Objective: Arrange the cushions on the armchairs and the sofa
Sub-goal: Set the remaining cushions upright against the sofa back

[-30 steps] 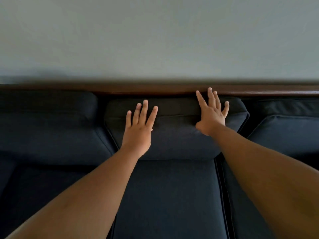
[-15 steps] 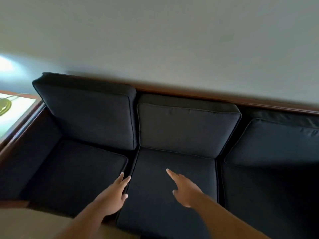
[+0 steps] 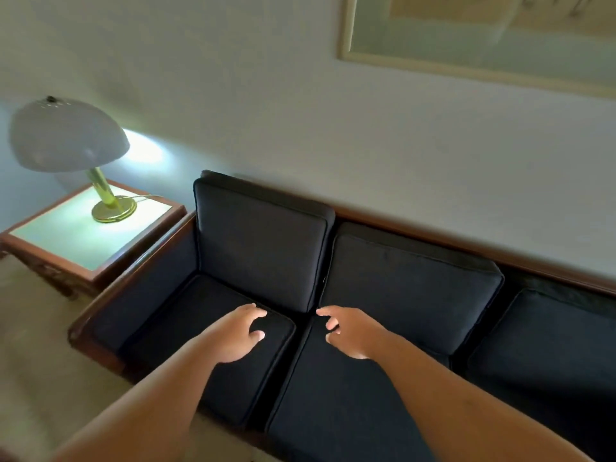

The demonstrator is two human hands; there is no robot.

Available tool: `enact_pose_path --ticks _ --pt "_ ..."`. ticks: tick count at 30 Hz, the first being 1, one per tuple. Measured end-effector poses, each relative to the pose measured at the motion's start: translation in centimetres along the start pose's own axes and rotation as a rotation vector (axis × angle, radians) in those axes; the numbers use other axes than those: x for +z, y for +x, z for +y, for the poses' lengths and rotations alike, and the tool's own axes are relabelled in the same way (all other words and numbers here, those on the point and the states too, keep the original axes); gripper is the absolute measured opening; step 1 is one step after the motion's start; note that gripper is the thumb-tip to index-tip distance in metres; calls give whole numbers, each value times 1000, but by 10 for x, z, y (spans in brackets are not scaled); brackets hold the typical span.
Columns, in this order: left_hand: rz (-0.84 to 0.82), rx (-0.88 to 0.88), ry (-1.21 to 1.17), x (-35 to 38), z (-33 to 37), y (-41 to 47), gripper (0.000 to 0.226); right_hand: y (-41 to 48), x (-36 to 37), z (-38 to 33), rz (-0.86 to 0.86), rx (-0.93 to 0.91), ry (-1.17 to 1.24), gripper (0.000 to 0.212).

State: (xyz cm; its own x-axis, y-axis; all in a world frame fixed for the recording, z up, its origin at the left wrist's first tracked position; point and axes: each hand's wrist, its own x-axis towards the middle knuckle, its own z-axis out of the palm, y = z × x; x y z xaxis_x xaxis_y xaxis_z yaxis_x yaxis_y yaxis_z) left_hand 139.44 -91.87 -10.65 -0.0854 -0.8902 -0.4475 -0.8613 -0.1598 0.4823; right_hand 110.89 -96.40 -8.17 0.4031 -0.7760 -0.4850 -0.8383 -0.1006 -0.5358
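Cushions (image 3: 410, 288) are looking soft, bulky and probably light (best gripped along the piped edges), the left back cushion (image 3: 260, 241) leaning on the sofa frame (image 3: 433, 241) while left hand (image 3: 233, 335) and right hand (image 3: 350, 331) are hovering loosely curled and empty above the seat cushions (image 3: 333, 411), a lamp (image 3: 66, 135) glowing on the counter (image 3: 83, 241) alongside.

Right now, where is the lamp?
In the head view, the lamp is at the far left, standing on the side table right beside the left end of the sofa.
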Motion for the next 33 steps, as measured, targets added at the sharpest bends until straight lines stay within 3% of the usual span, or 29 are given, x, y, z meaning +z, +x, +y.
enact_pose_path --ticks 3,12,17,26,33 --pt "72 -67 -70 -18 -60 -15 52 24 24 -33 -22 17 18 53" --pt "-30 -238 -38 -46 -223 -48 50 99 144 -134 -184 167 158 52" --pt "-135 -178 -10 -48 -252 -14 51 121 171 -157 -230 226 215 51" --pt "-303 -203 30 -58 -287 56 53 194 181 -122 -237 501 318 49" --pt "-379 -202 86 -61 -328 141 51 257 187 -119 -260 586 361 52"
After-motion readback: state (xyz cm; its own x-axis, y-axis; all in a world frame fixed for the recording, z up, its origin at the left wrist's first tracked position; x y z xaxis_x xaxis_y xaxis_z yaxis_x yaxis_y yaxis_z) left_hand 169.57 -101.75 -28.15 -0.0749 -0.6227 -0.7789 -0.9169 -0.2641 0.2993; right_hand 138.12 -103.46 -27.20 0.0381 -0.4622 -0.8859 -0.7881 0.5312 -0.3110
